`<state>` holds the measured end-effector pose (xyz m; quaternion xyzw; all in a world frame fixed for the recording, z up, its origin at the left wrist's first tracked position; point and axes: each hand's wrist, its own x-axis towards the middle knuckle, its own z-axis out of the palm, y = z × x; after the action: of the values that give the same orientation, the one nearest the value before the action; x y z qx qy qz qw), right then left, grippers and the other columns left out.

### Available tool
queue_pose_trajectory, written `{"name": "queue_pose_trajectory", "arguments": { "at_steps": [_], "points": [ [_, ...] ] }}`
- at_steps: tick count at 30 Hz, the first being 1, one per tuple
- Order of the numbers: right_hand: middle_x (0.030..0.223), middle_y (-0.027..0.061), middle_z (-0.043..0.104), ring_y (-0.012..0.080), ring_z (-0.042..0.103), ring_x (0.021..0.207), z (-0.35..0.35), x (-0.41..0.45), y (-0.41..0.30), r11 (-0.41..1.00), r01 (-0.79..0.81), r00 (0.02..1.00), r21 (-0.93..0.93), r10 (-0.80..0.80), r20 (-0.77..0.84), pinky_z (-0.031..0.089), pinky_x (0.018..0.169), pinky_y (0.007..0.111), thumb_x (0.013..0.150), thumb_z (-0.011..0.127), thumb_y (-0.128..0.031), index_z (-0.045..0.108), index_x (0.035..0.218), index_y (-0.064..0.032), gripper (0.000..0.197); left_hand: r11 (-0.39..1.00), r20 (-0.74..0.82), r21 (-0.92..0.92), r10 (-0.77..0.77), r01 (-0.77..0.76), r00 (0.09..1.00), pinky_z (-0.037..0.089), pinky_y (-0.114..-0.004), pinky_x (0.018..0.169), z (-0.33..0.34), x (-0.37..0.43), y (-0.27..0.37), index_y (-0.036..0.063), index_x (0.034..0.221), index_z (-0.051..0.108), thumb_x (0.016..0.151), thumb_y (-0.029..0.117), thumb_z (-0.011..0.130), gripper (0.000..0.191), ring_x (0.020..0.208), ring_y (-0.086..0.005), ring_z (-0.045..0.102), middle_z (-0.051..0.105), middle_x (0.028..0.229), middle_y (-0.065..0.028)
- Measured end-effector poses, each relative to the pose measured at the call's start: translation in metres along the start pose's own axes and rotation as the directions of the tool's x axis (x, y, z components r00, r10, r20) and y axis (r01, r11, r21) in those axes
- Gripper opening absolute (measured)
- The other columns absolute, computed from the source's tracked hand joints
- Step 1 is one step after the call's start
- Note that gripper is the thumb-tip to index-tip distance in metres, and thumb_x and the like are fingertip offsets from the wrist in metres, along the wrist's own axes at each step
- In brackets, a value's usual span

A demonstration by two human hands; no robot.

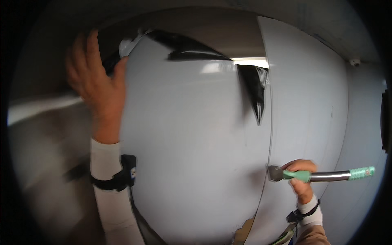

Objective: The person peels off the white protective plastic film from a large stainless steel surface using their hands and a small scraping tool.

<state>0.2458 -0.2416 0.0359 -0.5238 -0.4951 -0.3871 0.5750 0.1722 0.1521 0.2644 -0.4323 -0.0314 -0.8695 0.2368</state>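
Observation:
My left hand (99, 79) is raised at the upper left with its fingers apart, beside the left edge of a pale glossy panel (190, 122). Its thumb is near a crumpled piece of clear film (127, 46). My right hand (301, 177), at the lower right, grips a scraper (277, 173) with a broad metal blade and a green and metal handle. The blade is at the seam between the pale panel and a second panel (309, 101). Peeled black film (196, 46) hangs along the panel's top, and a pointed flap (254, 88) hangs near the seam.
A bare brownish strip (214, 24) runs above the peeled film. A torn tan patch (244, 231) shows at the seam's bottom. A small white dome-like fixture (355, 62) sits high at the right, and a dark object (386, 121) stands at the right rim.

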Motion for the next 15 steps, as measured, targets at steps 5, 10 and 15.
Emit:
{"name": "queue_pose_trajectory", "arguments": {
  "at_steps": [5, 10, 15],
  "points": [
    [0.09, 0.0147, 0.07, 0.0188, 0.066, 0.079, 0.02, -0.038, 0.019, 0.877, -0.413, 0.91, 0.244, 0.388, 0.147, 0.053, 0.072, 0.029, 0.074, 0.072, -0.014, 0.068, 0.095, 0.004, 0.028, 0.992, 0.218, -0.032, 0.123, -0.119, 0.968, 0.033, -0.054, 0.105, 0.03, 0.042, -0.016, 0.0142, 0.144, 0.036, 0.078, 0.034, 0.075, 0.079, 0.134, -0.0378, 0.035, 0.036, 0.146, -0.0188],
    [0.095, 0.0118, 0.069, 0.0165, 0.064, 0.084, 0.014, -0.074, 0.04, 0.843, -0.463, 0.885, 0.275, 0.455, 0.094, 0.052, 0.074, 0.029, 0.076, 0.07, -0.006, 0.069, 0.097, 0.0021, 0.022, 0.97, 0.46, -0.232, 0.042, 0.074, 0.887, 0.047, -0.039, 0.09, 0.043, 0.053, -0.017, -0.001, 0.122, 0.058, 0.085, 0.02, 0.066, 0.044, 0.108, -0.0357, 0.06, 0.061, 0.117, -0.0246],
    [0.088, 0.0112, 0.069, 0.0141, 0.061, 0.073, 0.029, -0.068, 0.025, 0.784, -0.534, 0.842, 0.317, 0.526, 0.119, 0.051, 0.068, 0.027, 0.076, 0.07, -0.012, 0.068, 0.092, 0.003, 0.022, 0.993, 0.472, 0.002, 0.102, -0.117, 0.876, 0.05, -0.041, 0.085, 0.009, 0.073, -0.001, -0.0007, 0.115, 0.063, 0.09, 0.013, 0.058, 0.029, 0.097, -0.0362, 0.064, 0.066, 0.108, -0.0212]
  ]
}}
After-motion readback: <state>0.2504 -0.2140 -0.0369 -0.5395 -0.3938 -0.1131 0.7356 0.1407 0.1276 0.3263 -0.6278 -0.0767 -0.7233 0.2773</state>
